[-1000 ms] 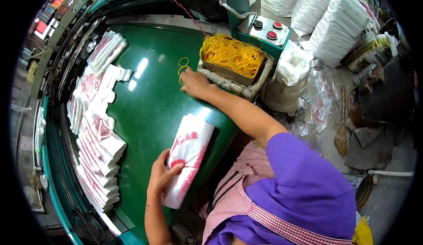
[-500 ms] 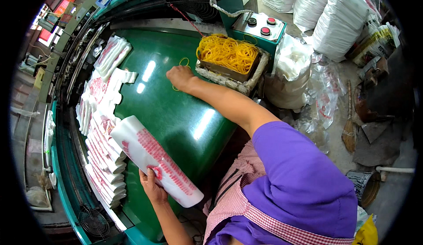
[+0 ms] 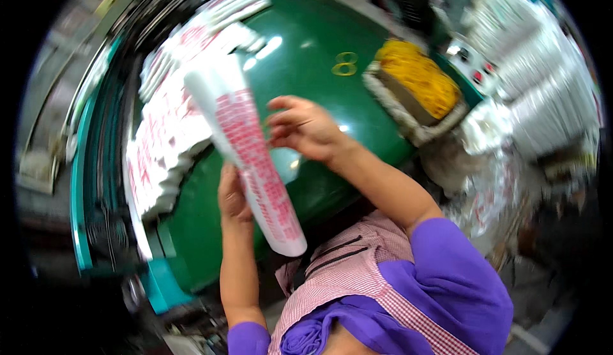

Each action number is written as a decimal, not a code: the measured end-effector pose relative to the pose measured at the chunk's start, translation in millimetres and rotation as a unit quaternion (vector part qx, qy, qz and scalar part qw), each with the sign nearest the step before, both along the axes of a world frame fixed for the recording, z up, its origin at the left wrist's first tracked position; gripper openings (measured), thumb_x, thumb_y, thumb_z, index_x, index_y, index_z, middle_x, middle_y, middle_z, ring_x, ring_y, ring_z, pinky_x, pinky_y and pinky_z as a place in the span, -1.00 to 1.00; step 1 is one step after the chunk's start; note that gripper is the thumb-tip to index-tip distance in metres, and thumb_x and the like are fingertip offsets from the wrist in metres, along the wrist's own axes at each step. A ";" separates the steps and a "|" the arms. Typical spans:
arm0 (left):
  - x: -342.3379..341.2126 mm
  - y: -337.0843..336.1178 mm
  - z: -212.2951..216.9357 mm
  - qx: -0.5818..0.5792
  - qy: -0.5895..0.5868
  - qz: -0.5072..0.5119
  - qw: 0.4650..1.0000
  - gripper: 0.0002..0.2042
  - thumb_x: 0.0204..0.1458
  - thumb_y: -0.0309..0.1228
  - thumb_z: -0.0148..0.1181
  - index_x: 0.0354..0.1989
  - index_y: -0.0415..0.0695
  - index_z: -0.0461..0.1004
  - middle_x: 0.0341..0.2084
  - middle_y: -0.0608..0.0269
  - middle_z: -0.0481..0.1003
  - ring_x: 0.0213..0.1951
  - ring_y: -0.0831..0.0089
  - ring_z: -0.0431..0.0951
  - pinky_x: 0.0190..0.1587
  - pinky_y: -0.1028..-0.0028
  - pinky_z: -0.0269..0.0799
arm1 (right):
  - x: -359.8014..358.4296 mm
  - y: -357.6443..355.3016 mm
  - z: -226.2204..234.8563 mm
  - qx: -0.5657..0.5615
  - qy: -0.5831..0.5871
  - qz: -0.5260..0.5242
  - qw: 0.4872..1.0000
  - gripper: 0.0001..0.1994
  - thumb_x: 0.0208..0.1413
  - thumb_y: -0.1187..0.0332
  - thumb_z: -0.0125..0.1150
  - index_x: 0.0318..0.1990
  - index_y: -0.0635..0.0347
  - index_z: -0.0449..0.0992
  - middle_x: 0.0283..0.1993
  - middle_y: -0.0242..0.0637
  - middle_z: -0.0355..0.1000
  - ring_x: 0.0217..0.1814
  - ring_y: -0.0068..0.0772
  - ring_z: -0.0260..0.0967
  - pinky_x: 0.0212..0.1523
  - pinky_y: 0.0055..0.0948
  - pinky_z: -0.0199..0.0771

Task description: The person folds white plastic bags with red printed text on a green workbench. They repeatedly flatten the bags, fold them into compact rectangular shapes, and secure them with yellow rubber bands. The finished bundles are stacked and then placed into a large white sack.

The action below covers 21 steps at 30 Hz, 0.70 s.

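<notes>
The bag roll [image 3: 255,151] seems light, soft and slippery, best held mid-length, where the left hand [image 3: 235,192] grips it (the right hand [image 3: 300,127], fingers loosely parted, is just beside).

Just off centre toward 9 o'clock, the rolled plastic bags [image 3: 252,154] are white with dense red print in rows, over a glossy green tabletop [image 3: 313,32] streaked with white glare, and the stacked plastic bags [image 3: 169,135] at 10 o'clock repeat that red on white. Bright yellow marks the two loose rubber bands [image 3: 345,65] at 1 o'clock and the heaped rubber bands [image 3: 424,77] at 2, in a brown box [image 3: 404,93] with an off-white surround [image 3: 387,107]. The apron [image 3: 364,253] at 5 o'clock is finely checked red and white, the shirt [image 3: 447,278] at 4 plain purple.
</notes>
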<state>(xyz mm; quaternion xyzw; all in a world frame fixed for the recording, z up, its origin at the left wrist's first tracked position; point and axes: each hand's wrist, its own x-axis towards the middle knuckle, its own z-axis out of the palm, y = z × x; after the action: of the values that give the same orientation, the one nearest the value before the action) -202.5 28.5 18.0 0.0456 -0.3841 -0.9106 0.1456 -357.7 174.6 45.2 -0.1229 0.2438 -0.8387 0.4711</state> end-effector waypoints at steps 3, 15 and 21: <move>21.9 0.7 -9.2 -0.003 0.006 0.029 1.000 -0.58 0.05 -0.34 0.18 0.06 -0.25 0.33 -0.13 0.10 0.49 -0.19 0.36 0.55 -0.10 0.32 0.51 | -18.2 13.2 10.3 -0.119 0.012 0.054 0.991 -0.60 0.16 0.52 0.02 0.16 0.17 0.19 0.12 0.10 0.28 -0.37 -0.40 0.50 -0.61 -0.71 0.39; 44.4 -28.9 -13.5 -0.587 -0.240 -0.058 0.771 -0.51 -0.14 -0.39 0.34 0.01 -0.13 0.33 -0.35 0.03 0.49 -0.29 0.21 0.54 -0.17 0.30 0.42 | 26.6 -12.0 1.7 0.135 0.592 0.152 0.780 -0.63 0.03 0.48 0.18 0.05 0.17 0.39 0.21 -0.04 0.22 0.11 -0.17 0.31 0.03 -0.29 0.37; 41.3 -57.6 -21.5 -0.214 -0.191 0.136 0.948 -0.67 0.04 -0.45 0.24 -0.05 -0.34 0.39 -0.32 0.23 0.52 -0.32 0.57 0.51 -0.22 0.58 0.46 | 49.4 -26.8 4.8 -0.073 0.729 0.239 0.638 -0.75 0.16 0.40 0.04 -0.01 0.14 0.44 -0.20 -0.22 0.50 -0.21 -0.25 0.48 -0.11 -0.27 0.48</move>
<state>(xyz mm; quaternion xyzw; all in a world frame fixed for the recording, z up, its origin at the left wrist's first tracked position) -161.2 -29.1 -3.6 0.2385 -0.5804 -0.7529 0.1984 -308.3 147.8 50.1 -0.7820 0.4086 -0.3506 0.3139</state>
